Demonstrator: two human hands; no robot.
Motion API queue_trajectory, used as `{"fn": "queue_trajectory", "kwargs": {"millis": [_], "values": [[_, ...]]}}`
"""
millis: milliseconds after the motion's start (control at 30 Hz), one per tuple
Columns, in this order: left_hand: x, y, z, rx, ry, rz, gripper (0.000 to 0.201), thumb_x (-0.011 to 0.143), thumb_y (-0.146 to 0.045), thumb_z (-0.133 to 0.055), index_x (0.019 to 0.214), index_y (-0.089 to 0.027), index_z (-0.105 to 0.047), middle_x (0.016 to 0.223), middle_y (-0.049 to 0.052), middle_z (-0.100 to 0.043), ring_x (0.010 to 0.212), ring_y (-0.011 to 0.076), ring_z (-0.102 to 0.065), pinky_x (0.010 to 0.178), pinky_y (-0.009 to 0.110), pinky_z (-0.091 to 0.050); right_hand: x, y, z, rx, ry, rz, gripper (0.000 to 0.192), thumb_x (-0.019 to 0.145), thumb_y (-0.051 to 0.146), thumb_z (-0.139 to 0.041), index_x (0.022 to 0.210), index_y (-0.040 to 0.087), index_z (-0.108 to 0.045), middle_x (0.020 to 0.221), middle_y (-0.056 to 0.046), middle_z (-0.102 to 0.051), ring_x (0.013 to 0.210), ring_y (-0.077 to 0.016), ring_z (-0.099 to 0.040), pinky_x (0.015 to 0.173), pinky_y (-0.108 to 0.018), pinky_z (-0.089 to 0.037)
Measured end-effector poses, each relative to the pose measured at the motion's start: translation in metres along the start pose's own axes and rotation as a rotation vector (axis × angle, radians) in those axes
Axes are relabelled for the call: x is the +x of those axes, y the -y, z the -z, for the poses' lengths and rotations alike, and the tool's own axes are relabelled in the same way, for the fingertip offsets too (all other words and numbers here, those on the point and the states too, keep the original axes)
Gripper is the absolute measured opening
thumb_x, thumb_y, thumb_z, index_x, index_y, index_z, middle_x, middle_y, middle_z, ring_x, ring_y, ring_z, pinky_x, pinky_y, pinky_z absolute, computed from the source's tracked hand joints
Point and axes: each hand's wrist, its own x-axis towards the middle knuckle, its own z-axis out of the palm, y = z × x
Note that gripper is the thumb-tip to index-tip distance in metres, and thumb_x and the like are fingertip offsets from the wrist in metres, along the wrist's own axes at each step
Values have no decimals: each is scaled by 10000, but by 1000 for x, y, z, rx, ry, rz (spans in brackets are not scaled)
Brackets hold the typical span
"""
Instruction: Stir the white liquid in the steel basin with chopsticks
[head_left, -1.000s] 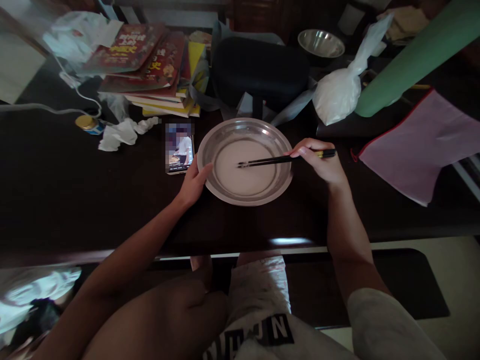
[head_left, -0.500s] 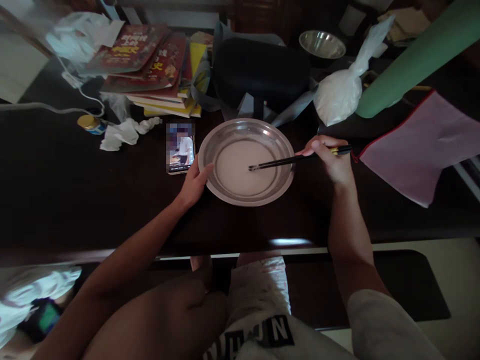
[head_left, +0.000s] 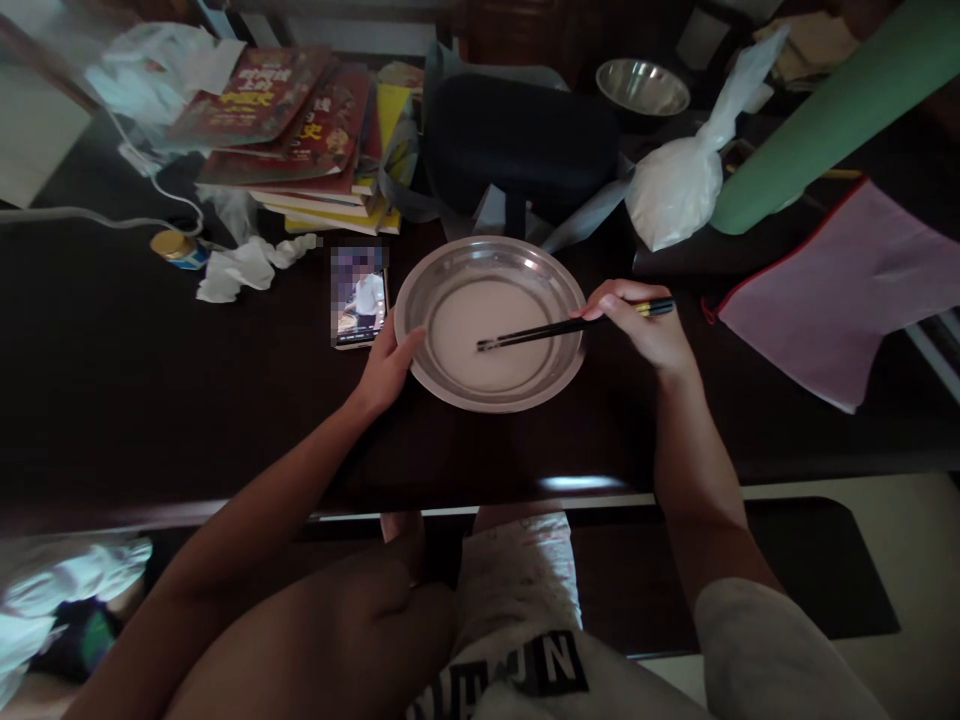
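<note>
Left hand (head_left: 386, 365) cupped, right hand (head_left: 646, 328) seemingly pinched, forearms converging.

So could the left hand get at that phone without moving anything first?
Probably yes: the left hand grips the metal bowl's rim, and the phone lies uncovered on the table right beside it.

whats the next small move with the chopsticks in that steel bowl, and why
Probably sweep the chopsticks on around through the pale liquid. Their tips sit near its middle, the right hand grips their far end, and the left hand steadies the steel bowl at its rim, so the bowl seems braced for stirring.
</note>
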Motion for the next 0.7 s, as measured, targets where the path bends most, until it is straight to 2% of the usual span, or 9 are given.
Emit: {"fn": "queue_trajectory", "kwargs": {"millis": [100,200,267,367,467,567,700], "values": [[0,1,0,-16,-15,13,593,875,-593,-611,1331,-216,-565,1288,120,-667,1208,319,-620,1090,518,-488,1,1,0,-38,-53,13,302,862,558,-685,762,286,-770,795,9,-786,838,-196,-763,823,-380,-598],[0,0,0,-38,-2,10,581,873,-589,-618,1317,-217,-575,1277,116,-669,1211,317,-617,1090,497,-493,0,1,1,-4,-147,12,349,862,573,-676,681,282,-746,690,11,-746,747,-197,-754,791,-393,-607],[0,-1,0,-44,9,12,577,877,-576,-617,1324,-214,-570,1274,116,-667,1207,313,-619,1088,489,-495,0,1,0,20,-111,4,350,871,564,-669,667,289,-744,674,10,-734,723,-198,-750,774,-398,-606],[0,-1,0,-46,5,16,565,885,-559,-612,1332,-218,-565,1269,111,-670,1188,307,-624,1086,501,-493,0,2,-1,-8,-6,0,301,876,552,-670,735,305,-768,760,7,-769,804,-203,-763,805,-395,-601],[1,0,0,-52,6,9,552,885,-549,-616,1329,-224,-570,1270,108,-672,1189,309,-620,1092,514,-484,0,2,1,-43,-54,15,286,874,550,-675,756,307,-770,794,4,-779,842,-208,-765,836,-405,-594],[1,0,-1,-55,7,1,547,885,-541,-610,1327,-221,-572,1270,112,-671,1206,312,-613,1090,507,-485,0,0,3,-2,-125,25,306,879,539,-672,693,310,-754,706,5,-747,763,-220,-755,795,-437,-591],[0,-1,-1,-60,-12,33,569,865,-547,-626,1320,-209,-575,1269,117,-673,1206,317,-613,1097,515,-477,0,0,0,-1,-30,5,298,880,542,-669,714,314,-763,727,0,-755,787,-229,-759,781,-438,-592]]}}
